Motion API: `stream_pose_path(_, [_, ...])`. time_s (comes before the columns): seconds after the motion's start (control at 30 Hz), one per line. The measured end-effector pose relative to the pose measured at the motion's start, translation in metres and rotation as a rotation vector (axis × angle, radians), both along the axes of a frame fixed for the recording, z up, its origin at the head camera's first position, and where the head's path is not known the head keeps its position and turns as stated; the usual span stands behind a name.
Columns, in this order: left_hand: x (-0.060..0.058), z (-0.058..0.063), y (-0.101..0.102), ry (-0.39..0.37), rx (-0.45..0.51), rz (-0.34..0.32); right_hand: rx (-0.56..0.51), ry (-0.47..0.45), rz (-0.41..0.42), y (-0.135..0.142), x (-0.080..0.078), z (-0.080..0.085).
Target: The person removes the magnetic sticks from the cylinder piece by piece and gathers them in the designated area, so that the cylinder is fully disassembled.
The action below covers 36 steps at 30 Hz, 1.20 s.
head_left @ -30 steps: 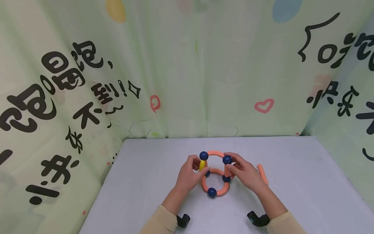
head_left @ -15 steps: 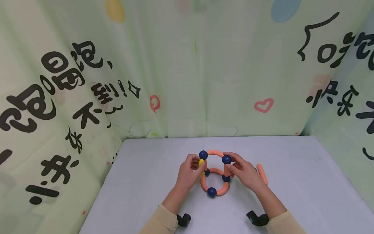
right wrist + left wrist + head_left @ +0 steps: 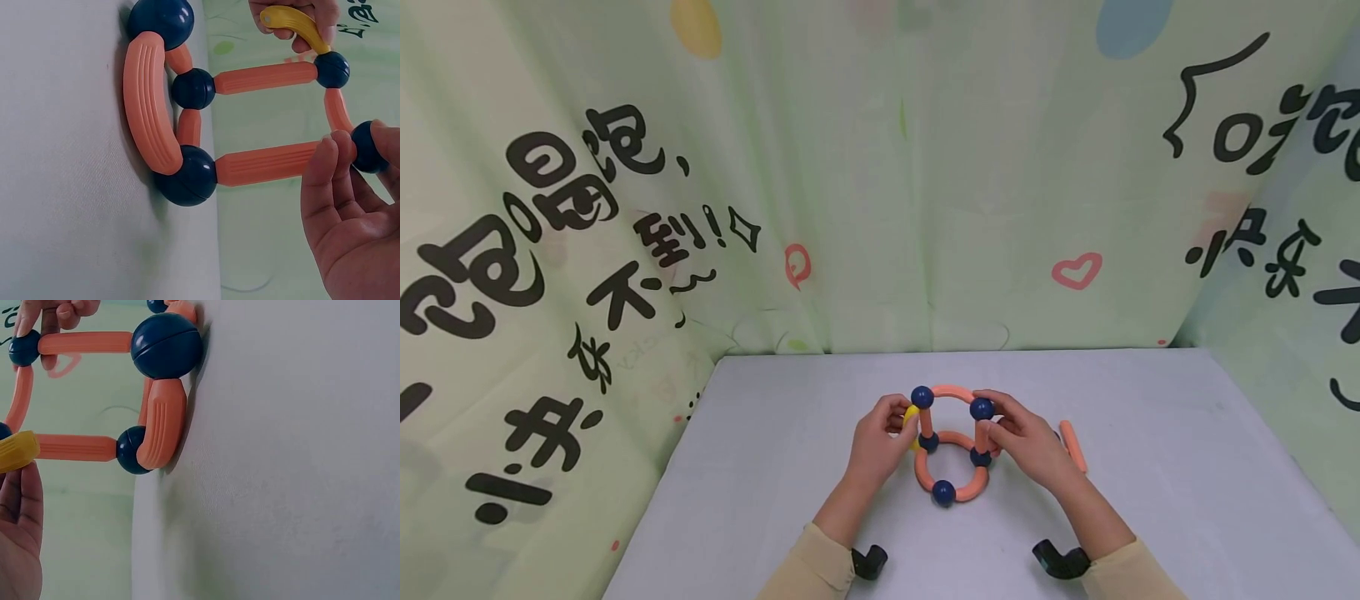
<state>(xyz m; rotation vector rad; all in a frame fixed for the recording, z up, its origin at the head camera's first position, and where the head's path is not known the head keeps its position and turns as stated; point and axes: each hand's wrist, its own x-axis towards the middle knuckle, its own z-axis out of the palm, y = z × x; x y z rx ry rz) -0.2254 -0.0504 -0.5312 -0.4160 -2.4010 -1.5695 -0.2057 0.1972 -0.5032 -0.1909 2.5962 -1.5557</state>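
Note:
A magnetic stick-and-ball frame stands on the table, with a ring of curved orange rods and blue balls at its base. Two straight orange rods rise from it to an upper-left ball and an upper-right ball, joined by a curved orange rod. My left hand pinches a curved yellow rod, whose end meets the upper-left ball in the right wrist view. The fingers of my right hand hold the upper-right ball and the top of the upright below it.
A loose orange rod lies right of the right hand, with a dark blue piece mostly hidden beside it. Black wrist devices sit at both sleeves. A printed curtain hangs behind the white table.
My left hand has shifted slightly left, swinging the yellow rod outward, so the left orange upright shows more fully. The right hand and the frame stay nearly where they were.

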Motion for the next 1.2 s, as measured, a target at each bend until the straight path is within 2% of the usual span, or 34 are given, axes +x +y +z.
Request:
stream_pose_path(0.3, [-0.002,-0.002,-0.007,-0.015,-0.055,0.036,-0.003,-0.008,-0.004,0.000,0.000,0.000])
stream_pose_path(0.47, [-0.004,-0.005,-0.012,-0.016,-0.058,0.032,0.003,-0.005,-0.004,0.000,0.000,0.001])
stream_pose_path(0.63, [-0.009,-0.008,-0.020,-0.044,-0.046,0.056,-0.001,-0.005,0.001,0.000,0.001,0.001])
stream_pose_path(0.77, [-0.016,-0.011,-0.029,-0.113,0.016,0.084,0.005,-0.011,-0.004,0.000,0.000,0.000])
stream_pose_path(0.93, [-0.025,-0.015,-0.041,-0.252,0.077,0.145,0.012,-0.009,-0.010,0.000,0.000,0.000])
stream_pose_path(1.07, [-0.033,-0.022,-0.052,-0.308,0.132,0.169,0.010,-0.010,-0.006,0.000,-0.001,-0.001])
stream_pose_path(1.2, [-0.039,-0.030,-0.062,-0.344,0.196,0.166,0.005,-0.011,-0.004,0.001,-0.002,-0.001])
